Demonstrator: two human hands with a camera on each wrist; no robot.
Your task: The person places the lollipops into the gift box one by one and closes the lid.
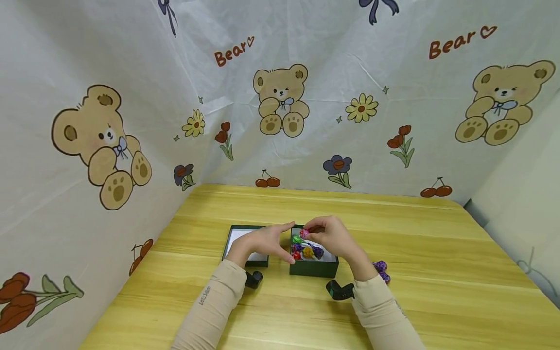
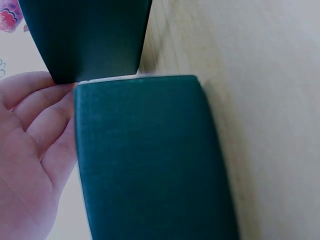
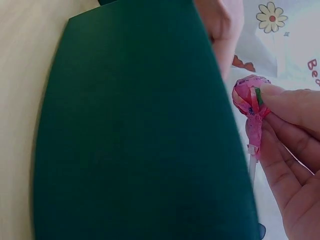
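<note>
Between thumb and fingers, my right hand (image 1: 334,238) pinches a pink-wrapped lollipop (image 3: 250,97) by its head, the white stick pointing down in the right wrist view. It is over the back of a dark green box (image 1: 312,269). Inside lie several wrapped lollipops, among them a green one (image 1: 297,239), a yellow one (image 1: 308,252) and a purple one (image 1: 317,251). My left hand (image 1: 267,240) is at the box's left side, thumb and fingers spread apart. Whether it touches the box is hard to tell.
A shallow green lid or tray (image 1: 258,264) with a white inside lies left of the box, partly behind my left hand. Purple-wrapped lollipops (image 1: 381,270) lie on the wooden table (image 1: 437,272) by my right wrist. A bear-print cloth (image 1: 323,43) hangs behind.
</note>
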